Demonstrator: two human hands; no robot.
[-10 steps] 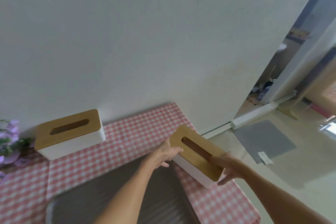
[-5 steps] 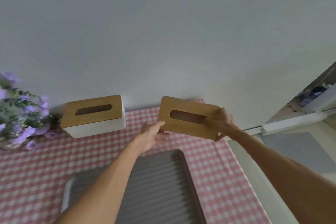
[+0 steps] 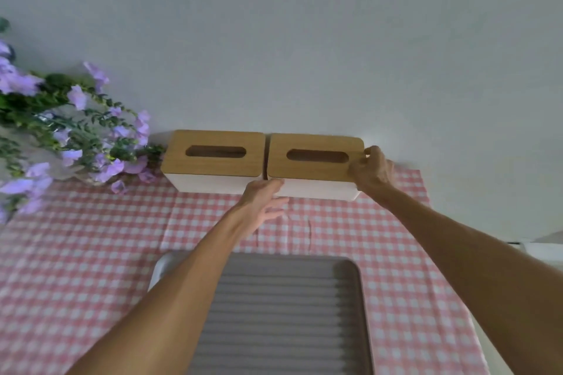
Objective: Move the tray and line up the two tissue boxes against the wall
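Observation:
Two white tissue boxes with wooden slotted lids stand side by side against the wall (image 3: 304,55). The left tissue box (image 3: 213,166) is free of my hands. The right tissue box (image 3: 313,172) sits on the checked cloth almost touching the left one. My right hand (image 3: 370,169) grips its right end, fingers over the lid corner. My left hand (image 3: 263,198) rests with fingers spread against its front left corner. The grey ribbed tray (image 3: 289,313) lies near me, partly under my left forearm.
A bunch of purple flowers (image 3: 70,131) with green leaves fills the left, reaching the left box. The pink and white checked tablecloth (image 3: 76,268) covers the table. The table's right edge (image 3: 475,329) runs down the right side.
The right tissue box was carried from the table's right corner through the air and now stands on the cloth by the wall beside the other box. My view has swung left.

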